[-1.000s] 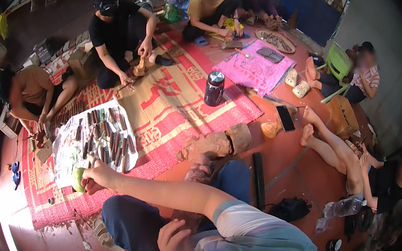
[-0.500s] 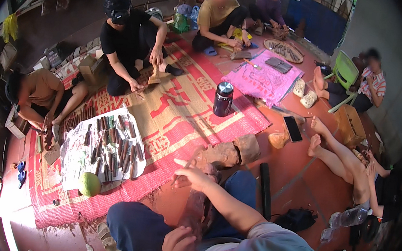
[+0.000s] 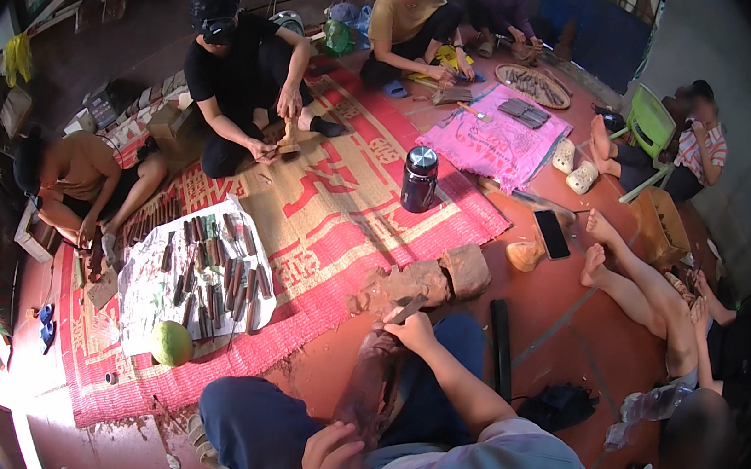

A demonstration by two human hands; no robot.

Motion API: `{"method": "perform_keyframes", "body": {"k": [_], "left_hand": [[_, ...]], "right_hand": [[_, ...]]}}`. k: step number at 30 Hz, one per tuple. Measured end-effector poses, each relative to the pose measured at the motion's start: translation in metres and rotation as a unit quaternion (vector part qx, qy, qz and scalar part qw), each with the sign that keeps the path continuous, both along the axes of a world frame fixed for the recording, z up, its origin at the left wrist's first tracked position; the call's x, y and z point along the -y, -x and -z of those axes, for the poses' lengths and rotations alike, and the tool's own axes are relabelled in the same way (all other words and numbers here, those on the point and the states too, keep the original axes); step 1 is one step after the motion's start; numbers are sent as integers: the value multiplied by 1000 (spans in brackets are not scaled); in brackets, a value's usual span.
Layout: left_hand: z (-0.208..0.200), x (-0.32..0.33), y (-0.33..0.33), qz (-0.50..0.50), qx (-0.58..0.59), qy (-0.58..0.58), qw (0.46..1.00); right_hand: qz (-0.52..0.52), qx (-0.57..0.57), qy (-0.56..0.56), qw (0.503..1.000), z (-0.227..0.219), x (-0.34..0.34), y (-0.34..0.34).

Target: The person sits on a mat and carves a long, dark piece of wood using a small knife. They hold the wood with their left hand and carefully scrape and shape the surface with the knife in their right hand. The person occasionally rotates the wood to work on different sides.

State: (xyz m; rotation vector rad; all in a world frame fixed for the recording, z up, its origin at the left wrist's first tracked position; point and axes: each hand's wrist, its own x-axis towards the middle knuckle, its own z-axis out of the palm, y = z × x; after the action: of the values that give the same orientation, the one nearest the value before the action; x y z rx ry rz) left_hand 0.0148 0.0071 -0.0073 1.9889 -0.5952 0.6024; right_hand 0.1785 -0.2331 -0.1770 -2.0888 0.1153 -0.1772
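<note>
Dark-brown elongated wooden piece point(image 3: 360, 390) lies between navy-trousered knees point(image 3: 256, 425), left hand point(image 3: 333, 457) curled by its near end, grip unclear, right hand point(image 3: 413, 331) pinching a flat grey-brown tool point(image 3: 407, 309) at its far end, red-tiled floor point(image 3: 531, 294) edging a red-and-straw mat point(image 3: 349, 222), grey wall point(image 3: 735, 90) beyond.

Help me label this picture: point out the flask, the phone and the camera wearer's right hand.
Flask point(image 3: 419, 186): head view, on the dark side of its body.
Phone point(image 3: 551, 234): head view, on the middle of its dark screen.
Right hand point(image 3: 414, 333): head view, on the back of it.
</note>
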Motion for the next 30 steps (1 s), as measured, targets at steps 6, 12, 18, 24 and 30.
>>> {"method": "perform_keyframes", "body": {"k": [6,12,18,24,30], "left_hand": [[-11,-1,-1,12,-12,-15,1000],[-7,-7,1,17,-27,-18,999],[55,-33,-5,90,3,-54,995],[23,-12,3,52,-20,-40,998],[7,-8,4,27,-25,-23,999]], "right_hand": [[-46,10,-11,999,2,2,-7],[-71,-58,-33,995,-14,-3,-17],[-132,9,-130,983,-60,-45,-74],[-332,-123,-284,891,-176,-207,-107],[-365,-176,-403,820,-188,-237,-108]]}}
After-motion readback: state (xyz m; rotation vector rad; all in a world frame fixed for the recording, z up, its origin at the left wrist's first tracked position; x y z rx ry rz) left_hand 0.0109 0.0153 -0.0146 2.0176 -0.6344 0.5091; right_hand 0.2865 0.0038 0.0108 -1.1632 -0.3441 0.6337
